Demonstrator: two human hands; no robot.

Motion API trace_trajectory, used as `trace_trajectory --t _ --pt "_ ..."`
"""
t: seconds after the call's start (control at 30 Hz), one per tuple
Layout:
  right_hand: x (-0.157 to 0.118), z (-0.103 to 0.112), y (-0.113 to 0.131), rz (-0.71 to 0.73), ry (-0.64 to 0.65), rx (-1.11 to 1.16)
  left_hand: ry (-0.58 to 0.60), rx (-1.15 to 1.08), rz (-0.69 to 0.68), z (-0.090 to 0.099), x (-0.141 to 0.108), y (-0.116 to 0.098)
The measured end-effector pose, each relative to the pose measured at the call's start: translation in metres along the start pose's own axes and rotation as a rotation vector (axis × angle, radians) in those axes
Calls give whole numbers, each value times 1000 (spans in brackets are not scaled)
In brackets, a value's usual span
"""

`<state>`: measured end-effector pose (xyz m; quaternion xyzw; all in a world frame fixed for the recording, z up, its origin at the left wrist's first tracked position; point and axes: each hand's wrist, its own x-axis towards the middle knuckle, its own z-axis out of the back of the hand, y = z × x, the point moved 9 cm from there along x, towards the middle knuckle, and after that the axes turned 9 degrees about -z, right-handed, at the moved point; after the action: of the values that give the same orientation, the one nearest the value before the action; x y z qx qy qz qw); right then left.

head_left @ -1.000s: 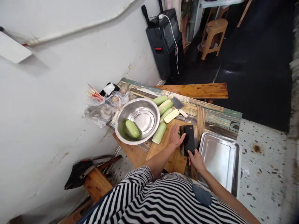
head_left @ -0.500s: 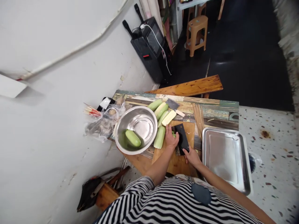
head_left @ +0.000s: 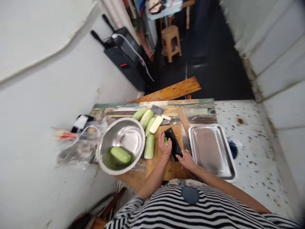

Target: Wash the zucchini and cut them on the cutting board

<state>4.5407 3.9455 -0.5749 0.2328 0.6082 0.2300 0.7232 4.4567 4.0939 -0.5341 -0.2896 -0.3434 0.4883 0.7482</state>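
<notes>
In the head view my right hand (head_left: pixel 186 160) is closed round the handle end of a black cleaver (head_left: pixel 174 143). Its broad blade stands over the wooden cutting board (head_left: pixel 156 159). My left hand (head_left: pixel 165 146) is curled over green zucchini pieces (head_left: pixel 166 141) directly left of the blade; the palm partly hides them. A peeled zucchini length (head_left: pixel 149 147) lies at the board's left edge. Beyond it a pale halved zucchini (head_left: pixel 156 124) rests beside several whole ones (head_left: pixel 139 113). A large steel bowl (head_left: pixel 102 159) at the left holds one zucchini (head_left: pixel 120 155).
Right of the board sits a steel tray (head_left: pixel 212 152). Behind the board lie a second cleaver with a pale handle (head_left: pixel 166 117) and a bundle of thin sticks (head_left: pixel 183 119). Plastic bags (head_left: pixel 81 146) are by the left wall. A wooden bench (head_left: pixel 171 89) stands past the table.
The camera view has swung, so the table and its contents appear further left. Both hands keep their places at the zucchini pieces and the black cleaver.
</notes>
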Motion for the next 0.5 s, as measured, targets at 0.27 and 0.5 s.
trace_trajectory --t 0.27,0.5 --pt "-114 112 -61 -176 -493 124 405 -357 -310 -131 -30 -175" --pt "-182 202 -154 -438 -818 42 750 -512 -433 -270 -127 -276"
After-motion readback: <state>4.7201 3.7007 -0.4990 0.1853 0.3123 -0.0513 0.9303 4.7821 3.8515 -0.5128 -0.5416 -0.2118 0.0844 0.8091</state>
